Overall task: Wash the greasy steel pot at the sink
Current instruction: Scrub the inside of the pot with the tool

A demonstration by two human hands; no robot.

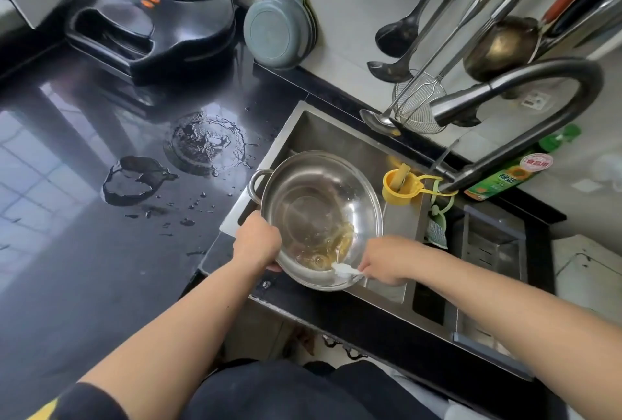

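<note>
Steel pot (319,214) sits tilted over the near-left corner of the sink (340,130), yellowish greasy liquid pooled at its low near side. Left hand (257,240) grips the pot's left rim, fingers curled around the edge. Right hand (382,263) pinches a white wad (343,270), looks like tissue or cloth, can't tell which, pressed against the inner wall near the grease.

Counter (84,268) is glossy black stone, reflecting a window. Two wet ring marks on it left of the sink: larger splashy puddle (205,143), smaller ring (134,180) beside it, droplets scattered toward the sink edge.

Black electric griddle (151,15) at the back of the counter, lid closed. Grey-green basins (281,29) hang from a hook on the white wall. Ladles, a spoon and a wire skimmer (419,103) hang further right.

Black gooseneck faucet (525,93) arcs over the sink, thin stream of water running from its head. Yellow cup (399,185) hangs on the sink's far edge. Green detergent bottle (511,173) stands behind the faucet. Drain basket (494,244) sits in the right compartment.
</note>
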